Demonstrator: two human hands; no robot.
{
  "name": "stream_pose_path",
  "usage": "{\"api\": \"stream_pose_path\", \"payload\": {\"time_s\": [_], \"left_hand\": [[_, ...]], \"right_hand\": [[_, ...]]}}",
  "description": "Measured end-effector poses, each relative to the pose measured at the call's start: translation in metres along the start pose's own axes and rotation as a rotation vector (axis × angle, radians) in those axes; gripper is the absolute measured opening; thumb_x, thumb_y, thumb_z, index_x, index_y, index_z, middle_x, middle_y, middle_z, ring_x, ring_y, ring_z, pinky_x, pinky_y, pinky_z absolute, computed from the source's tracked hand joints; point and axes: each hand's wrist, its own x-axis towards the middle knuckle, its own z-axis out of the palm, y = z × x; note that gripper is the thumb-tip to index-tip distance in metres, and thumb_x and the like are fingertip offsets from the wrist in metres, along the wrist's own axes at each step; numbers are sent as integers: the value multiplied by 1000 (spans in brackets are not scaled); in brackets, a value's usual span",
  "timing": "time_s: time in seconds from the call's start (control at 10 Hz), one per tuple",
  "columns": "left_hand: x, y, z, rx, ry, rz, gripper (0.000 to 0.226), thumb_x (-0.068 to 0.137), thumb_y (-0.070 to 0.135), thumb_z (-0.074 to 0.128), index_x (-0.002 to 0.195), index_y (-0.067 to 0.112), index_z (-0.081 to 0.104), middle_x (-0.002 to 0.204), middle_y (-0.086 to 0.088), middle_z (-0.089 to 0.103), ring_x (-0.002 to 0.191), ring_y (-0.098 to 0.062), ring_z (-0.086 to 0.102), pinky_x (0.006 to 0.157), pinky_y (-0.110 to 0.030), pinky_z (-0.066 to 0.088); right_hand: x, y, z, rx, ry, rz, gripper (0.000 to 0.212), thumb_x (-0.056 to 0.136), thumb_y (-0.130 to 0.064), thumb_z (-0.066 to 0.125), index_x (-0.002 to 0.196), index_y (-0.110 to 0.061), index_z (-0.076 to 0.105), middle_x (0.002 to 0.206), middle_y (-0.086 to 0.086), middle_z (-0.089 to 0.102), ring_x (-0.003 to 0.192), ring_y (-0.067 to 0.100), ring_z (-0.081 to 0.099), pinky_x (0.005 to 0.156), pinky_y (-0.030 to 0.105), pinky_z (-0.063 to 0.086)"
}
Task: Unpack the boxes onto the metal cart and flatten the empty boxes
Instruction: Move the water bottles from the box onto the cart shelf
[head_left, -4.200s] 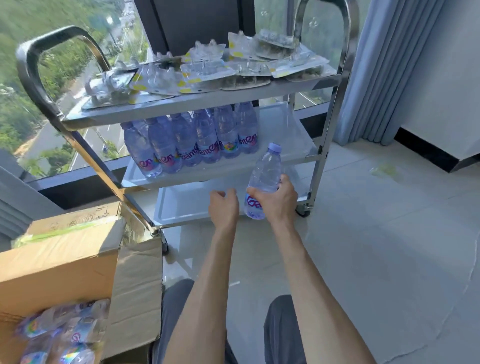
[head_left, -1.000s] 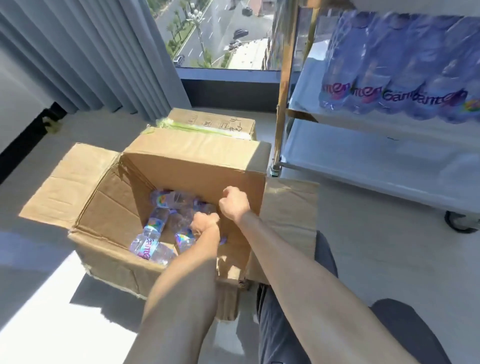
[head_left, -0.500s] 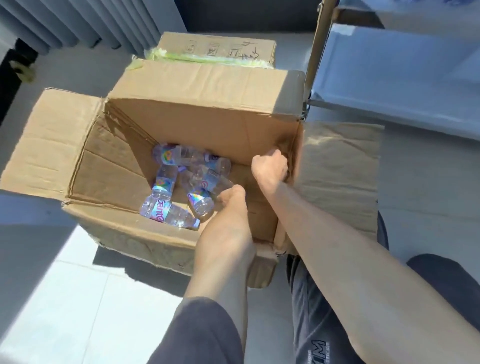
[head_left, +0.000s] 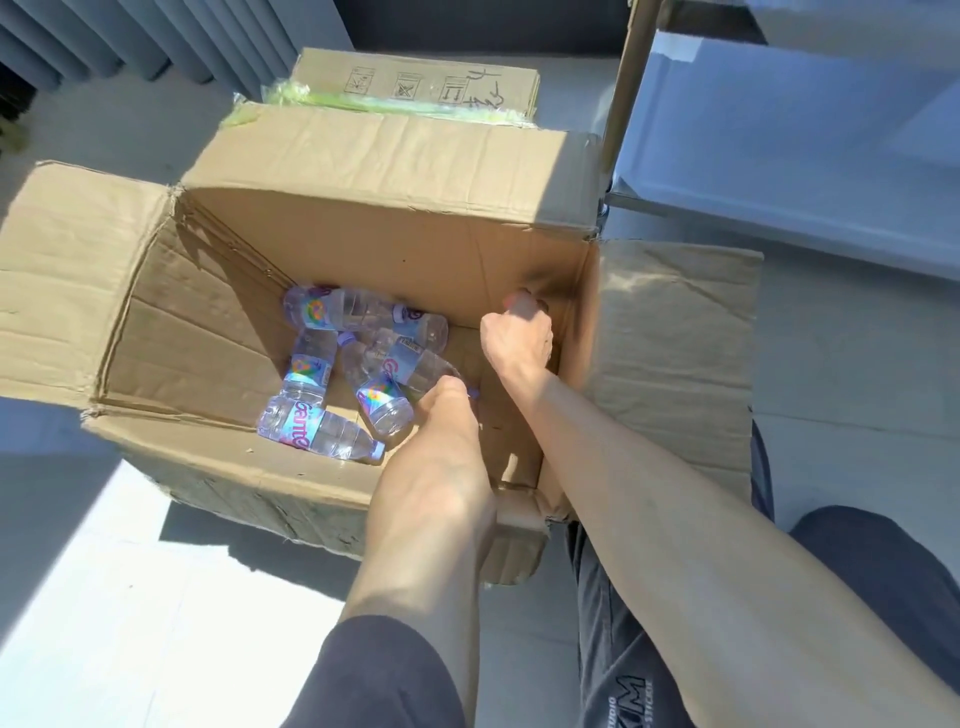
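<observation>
Just in front of my left hand (head_left: 448, 402), down on the floor of the open cardboard box (head_left: 363, 156), lie the water bottles (head_left: 358, 364) that remain to unpack. I count five or six of them, all on their sides, heaped loosely together.

My left hand is the nearer one. It reaches down into the box and is at the bottle with the blue label (head_left: 415, 364), which lies with its long axis slanting from my fingertips away to the far left. I see a little of a purple cap just at the right of my knuckles, so I judge that the neck end points to me. My fingers are hidden under the back of the hand, so I cannot tell if they already close on this bottle or only touch it.

My right hand (head_left: 519, 338) is further in and to the right, near the right wall of the box. Its fingers are curled, but what they hold, if anything, I cannot see.

The other bottles are all to the left of my left hand. One lies along the near wall (head_left: 319, 434), its cap pointing right toward my wrist. One stands nearly straight away from me (head_left: 306, 371), and one lies across at the far side (head_left: 332, 306).

The metal cart (head_left: 779, 130) is up and to the right of both hands, outside the box. I think the next move needs a firm grip on the neck end, then a lift up and to the right over the box wall.
</observation>
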Motion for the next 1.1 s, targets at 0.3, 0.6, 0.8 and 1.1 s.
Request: {"api": "stream_pose_path", "payload": {"time_s": [0.3,0.6,0.8,1.1], "left_hand": [[-107,27,-35,-55,307,16,71,54,51,68,111,11,61,109,-11,66,102,-36,64,95,-47,50],[-195,38,-47,36,434,170,37,93,6,56,129,-3,55,132,-24,57,126,-37,51,100,-38,37],[-220,51,-48,67,460,300,48,71,13,76,114,11,55,117,-10,62,114,-32,55,89,-35,41],[-259,71,-33,121,503,516,35,75,8,66,109,11,58,120,-10,60,116,-32,49,95,-33,37]], "right_hand": [[-17,3,-3,-242,-372,-248,49,84,-4,48,131,-15,53,133,12,56,123,31,53,99,30,40],[-51,-36,-51,-228,-187,-584,42,82,-2,49,119,-14,65,115,9,69,110,30,62,96,33,47],[-46,-35,-92,-285,3,-740,39,69,-10,47,103,-5,66,89,15,67,88,37,61,76,38,48],[-47,-32,-110,-63,-102,-516,47,77,1,52,122,-7,63,113,15,69,106,32,61,85,30,45]]}}
